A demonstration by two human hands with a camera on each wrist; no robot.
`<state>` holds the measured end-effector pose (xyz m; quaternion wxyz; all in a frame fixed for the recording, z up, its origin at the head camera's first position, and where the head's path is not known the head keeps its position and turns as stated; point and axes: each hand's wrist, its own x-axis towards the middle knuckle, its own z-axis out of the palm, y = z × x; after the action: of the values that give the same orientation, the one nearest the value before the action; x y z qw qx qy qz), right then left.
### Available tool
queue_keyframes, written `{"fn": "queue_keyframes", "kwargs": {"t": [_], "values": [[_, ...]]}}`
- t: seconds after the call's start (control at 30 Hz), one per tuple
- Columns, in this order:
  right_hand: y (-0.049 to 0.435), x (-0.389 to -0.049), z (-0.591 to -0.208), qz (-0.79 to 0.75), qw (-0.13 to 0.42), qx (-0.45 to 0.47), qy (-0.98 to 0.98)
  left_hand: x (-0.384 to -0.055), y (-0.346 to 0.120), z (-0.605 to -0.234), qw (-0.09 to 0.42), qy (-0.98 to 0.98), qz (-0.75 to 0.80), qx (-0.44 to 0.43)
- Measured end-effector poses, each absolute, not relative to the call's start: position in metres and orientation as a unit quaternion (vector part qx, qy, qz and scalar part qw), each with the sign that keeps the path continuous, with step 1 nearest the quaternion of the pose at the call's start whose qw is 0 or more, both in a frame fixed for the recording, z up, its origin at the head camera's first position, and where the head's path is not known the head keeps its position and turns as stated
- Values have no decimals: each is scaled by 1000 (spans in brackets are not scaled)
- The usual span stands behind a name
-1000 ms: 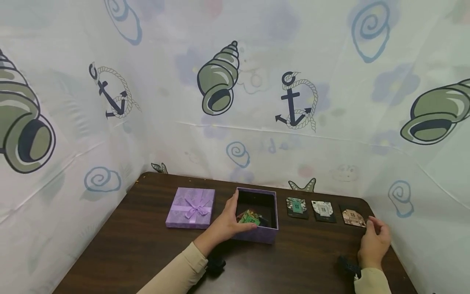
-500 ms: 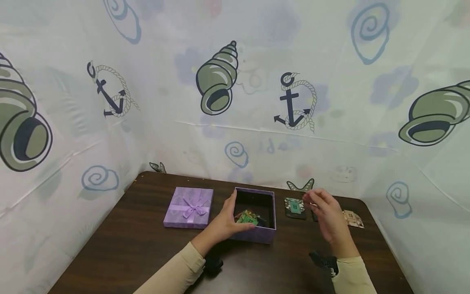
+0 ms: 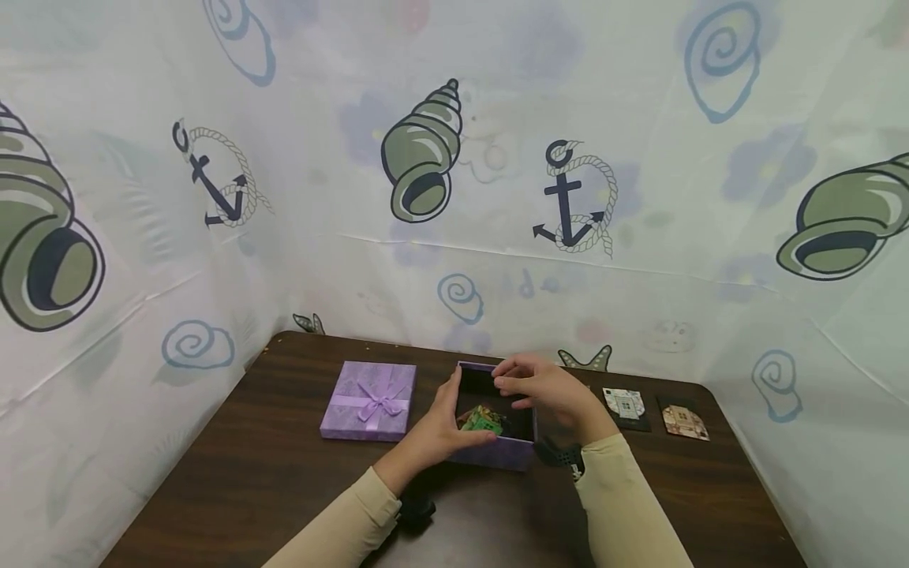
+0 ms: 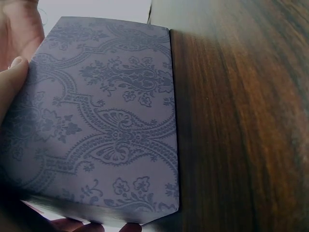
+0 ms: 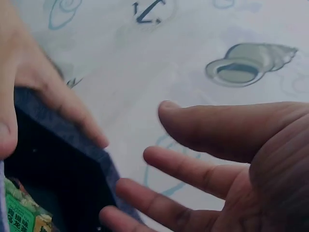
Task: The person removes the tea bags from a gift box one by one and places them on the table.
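The left grip (image 3: 442, 430) grasps the purple box (image 3: 493, 456), fingers along its left wall and thumb over the near rim. Just beyond that thumb, inside the box, lies a green packet (image 3: 482, 421). The right grip (image 3: 552, 391) is released, fingers apart and holding nothing, above the box's right side. Left of the left grip, the bow-topped lid (image 3: 369, 402) rests on the tabletop (image 3: 284, 473); right of the right grip lie a white-printed card (image 3: 626, 406) and, farther right, a tan-printed card (image 3: 683, 419).

Head camera looks forward and down; close-up wrist views share the purple box (image 3: 495, 454).
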<state>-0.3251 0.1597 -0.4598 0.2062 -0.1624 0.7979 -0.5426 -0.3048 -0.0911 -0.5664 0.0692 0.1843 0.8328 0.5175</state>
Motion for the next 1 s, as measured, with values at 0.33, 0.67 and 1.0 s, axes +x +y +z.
{"fn": "queue_keyframes", "kwargs": {"t": [0.33, 0.67, 1.0], "values": [[130, -345, -474, -498, 255, -98, 823, -303, -95, -564, 94, 824, 529, 181], [119, -353, -495, -430, 270, -57, 859, -304, -92, -563, 99, 835, 510, 181], [115, -361, -504, -420, 295, -82, 855, -303, -95, -563, 108, 827, 523, 178]]}}
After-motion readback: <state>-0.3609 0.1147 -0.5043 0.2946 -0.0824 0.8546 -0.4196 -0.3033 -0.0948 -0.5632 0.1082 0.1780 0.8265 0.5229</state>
